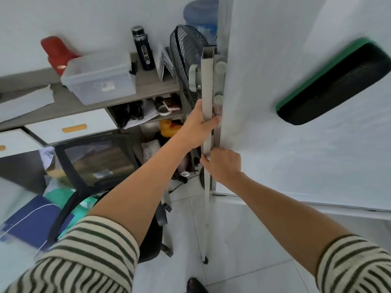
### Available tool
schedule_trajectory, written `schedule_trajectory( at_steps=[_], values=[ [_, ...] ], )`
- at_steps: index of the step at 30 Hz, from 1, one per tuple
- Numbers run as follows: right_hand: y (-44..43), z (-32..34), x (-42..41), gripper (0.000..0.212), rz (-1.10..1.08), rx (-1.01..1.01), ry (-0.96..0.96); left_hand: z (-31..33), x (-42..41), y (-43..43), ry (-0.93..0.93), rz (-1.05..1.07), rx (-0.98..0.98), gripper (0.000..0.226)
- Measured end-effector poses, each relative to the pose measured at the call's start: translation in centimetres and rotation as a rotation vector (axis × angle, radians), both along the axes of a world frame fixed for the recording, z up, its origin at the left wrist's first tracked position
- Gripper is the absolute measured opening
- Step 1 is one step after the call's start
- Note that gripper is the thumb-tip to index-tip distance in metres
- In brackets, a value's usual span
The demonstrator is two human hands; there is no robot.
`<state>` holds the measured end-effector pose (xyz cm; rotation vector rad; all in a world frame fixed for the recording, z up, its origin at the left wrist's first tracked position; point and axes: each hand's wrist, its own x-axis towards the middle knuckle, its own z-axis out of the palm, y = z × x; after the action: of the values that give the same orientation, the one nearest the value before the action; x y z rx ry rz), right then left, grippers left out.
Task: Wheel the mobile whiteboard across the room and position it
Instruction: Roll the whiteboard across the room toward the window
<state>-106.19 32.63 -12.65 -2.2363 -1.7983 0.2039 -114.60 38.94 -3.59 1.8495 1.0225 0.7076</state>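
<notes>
While both hands grip: whiteboard (296,144) stands right, upright post (207,98) at its left edge.
Left hand (198,125): clamped around post.
Right hand (223,163): clamped just below.
Plastic bin (99,79): on desk (152,83), contents unclear.
Eraser (336,83): stuck on whiteboard.

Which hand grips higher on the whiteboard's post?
The left hand. It wraps the grey post above the right hand, which holds the same post lower down, beside the whiteboard.
</notes>
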Motion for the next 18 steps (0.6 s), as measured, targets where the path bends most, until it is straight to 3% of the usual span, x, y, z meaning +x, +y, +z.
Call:
schedule_trajectory(
  at_steps=[18],
  values=[
    [-16.0,-0.1,-6.2,0.034,-0.187,-0.018,0.065,0.0,-5.3,-15.0,0.014,-0.133,0.042,0.036]
  ],
)
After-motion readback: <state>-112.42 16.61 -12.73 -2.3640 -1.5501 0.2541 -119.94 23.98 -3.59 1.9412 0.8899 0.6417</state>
